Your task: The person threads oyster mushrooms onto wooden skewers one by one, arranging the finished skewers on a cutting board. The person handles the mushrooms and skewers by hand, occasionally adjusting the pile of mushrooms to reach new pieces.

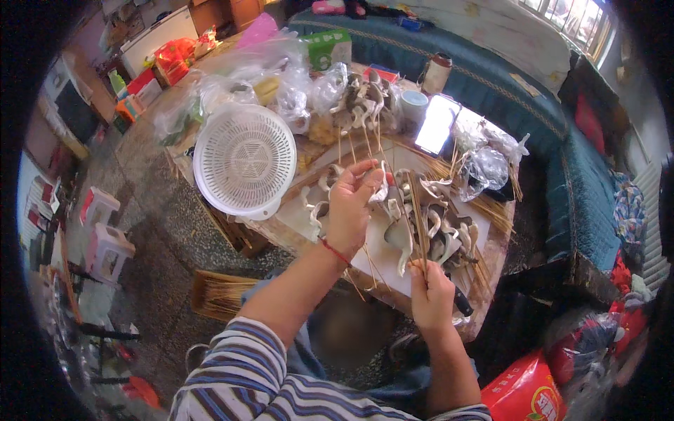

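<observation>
My left hand [350,205], with a red cord at its wrist, is raised over a white board [296,213]. A pale oyster mushroom piece [380,190] is between its thumb and fingers. Lower right, my right hand [434,292] grips several thin bamboo skewers [419,221] that point away from me. One skewer slants up towards my left fingertips; whether its tip enters the mushroom piece is not plain. Loose oyster mushrooms [445,231] lie around the skewers. Farther back is a pile of grey-brown mushrooms [363,100] with skewers sticking out towards me.
A white plastic colander [245,158] stands at the table's left, before clear plastic bags [289,100]. A lit phone [438,123] leans near a lidded cup [414,105]. A black-handled knife [461,300] lies by the right edge. A box of skewers [218,294] sits below left.
</observation>
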Demonstrator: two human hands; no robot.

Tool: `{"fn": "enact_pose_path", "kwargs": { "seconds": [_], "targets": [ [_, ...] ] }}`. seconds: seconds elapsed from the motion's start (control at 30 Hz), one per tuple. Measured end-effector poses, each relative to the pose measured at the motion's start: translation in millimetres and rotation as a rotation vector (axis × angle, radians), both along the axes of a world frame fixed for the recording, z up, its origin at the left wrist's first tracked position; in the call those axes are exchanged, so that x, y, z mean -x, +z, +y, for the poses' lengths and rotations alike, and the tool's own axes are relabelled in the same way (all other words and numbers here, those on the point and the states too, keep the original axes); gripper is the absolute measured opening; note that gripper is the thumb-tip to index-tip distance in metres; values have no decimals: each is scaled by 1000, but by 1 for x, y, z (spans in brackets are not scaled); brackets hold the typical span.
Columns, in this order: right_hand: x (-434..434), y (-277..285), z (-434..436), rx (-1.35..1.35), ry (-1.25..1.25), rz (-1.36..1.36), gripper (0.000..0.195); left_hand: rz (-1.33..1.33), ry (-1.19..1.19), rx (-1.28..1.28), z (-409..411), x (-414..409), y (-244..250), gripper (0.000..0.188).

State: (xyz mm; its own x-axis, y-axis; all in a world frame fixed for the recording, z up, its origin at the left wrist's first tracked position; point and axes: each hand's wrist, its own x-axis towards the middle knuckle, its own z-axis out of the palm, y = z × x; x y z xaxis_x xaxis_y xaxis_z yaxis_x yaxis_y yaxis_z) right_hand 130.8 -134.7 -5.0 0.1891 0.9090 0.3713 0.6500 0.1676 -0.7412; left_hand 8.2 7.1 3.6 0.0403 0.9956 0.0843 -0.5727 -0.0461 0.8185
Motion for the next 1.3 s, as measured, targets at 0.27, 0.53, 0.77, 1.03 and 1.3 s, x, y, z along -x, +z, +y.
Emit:
{"fn": "enact_pose_path", "kwargs": {
  "seconds": [0.27,0.53,0.77,1.03,1.3],
  "targets": [
    [-6,-4,11,118,58,77,9,-36,78,-80,26,30,6,36],
    [8,-17,19,214,25,137,12,381,43,15,47,88,2,54],
    [36,-27,33,167,67,76,15,416,36,-4,44,93,0,48],
    [32,-40,44,360,115,175,12,1021,56,-214,41,86,-21,35],
    [1,-14,25,382,39,184,14,1398,-1,-433,43,91,-31,44]
  ]
}}
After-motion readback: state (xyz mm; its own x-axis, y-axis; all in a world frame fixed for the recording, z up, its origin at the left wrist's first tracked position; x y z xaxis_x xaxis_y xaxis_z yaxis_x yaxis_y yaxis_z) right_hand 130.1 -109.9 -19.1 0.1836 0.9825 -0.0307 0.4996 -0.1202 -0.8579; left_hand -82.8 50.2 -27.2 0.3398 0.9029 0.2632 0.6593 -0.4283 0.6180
